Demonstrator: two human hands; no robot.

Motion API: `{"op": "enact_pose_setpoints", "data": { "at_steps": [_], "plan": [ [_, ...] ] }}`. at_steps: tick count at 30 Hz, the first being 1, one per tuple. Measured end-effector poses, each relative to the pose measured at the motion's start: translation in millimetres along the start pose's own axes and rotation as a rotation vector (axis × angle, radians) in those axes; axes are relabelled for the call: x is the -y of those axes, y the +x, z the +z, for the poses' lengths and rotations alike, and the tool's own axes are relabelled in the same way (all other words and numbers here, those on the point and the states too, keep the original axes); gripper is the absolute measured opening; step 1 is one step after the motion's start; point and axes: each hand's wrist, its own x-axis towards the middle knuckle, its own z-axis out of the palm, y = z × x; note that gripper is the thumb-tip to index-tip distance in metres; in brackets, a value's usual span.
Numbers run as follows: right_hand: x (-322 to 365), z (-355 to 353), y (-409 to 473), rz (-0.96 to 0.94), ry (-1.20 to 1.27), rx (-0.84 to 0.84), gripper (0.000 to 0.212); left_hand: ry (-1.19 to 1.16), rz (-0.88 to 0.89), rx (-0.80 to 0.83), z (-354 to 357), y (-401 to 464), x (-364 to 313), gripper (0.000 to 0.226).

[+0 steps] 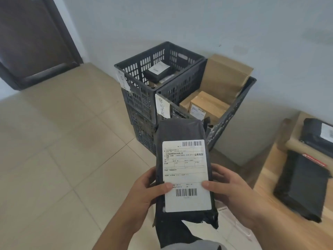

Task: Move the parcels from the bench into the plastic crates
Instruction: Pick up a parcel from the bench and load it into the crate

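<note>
Two hands point(189, 193), one parcel point(182, 134), two crates point(180, 83)

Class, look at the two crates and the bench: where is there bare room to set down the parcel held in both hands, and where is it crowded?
The left crate has room around its one black parcel. The right crate is crowded with cardboard boxes. On the bench, bare wood borders the two black parcels. Both hands, left hand and right hand, grip the labelled parcel.

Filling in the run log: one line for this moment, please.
hands: left and right grip black parcel | crates: hold parcels | bench: two black parcels left
</note>
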Motion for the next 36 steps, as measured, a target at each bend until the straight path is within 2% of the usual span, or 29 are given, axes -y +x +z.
{"op": "enact_pose_setpoints", "data": {
  "at_steps": [4, 8, 11, 19, 25, 36],
  "plan": [
    [34, 36, 76, 0.043, -0.024, 0.112, 0.048, -0.013, 0.025, -0.096, -46, 33, -46, 0.048],
    [78, 79, 150, 0.045, -0.006, 0.199, 0.049, 0.015, 0.078, -0.129, -91, 67, -111, 0.065],
    [106, 109, 203, 0.041, 0.013, 0.256, 0.053, 0.008, 0.093, -0.186, -120, 97, -150, 0.065],
    [156, 162, 292, 0.037, -0.023, 0.288, 0.038, -0.065, 0.080, -0.282, -177, 164, -197, 0.061],
    [179, 181, 342, 0.059, -0.027, 0.175, 0.038, -0.057, 0.029, -0.201, -212, 229, -230, 0.059],
    [242, 256, 424, 0.088, 0.121, -0.156, 0.038, 0.069, -0.070, 0.169, -299, 372, -335, 0.055]
  ]
}}
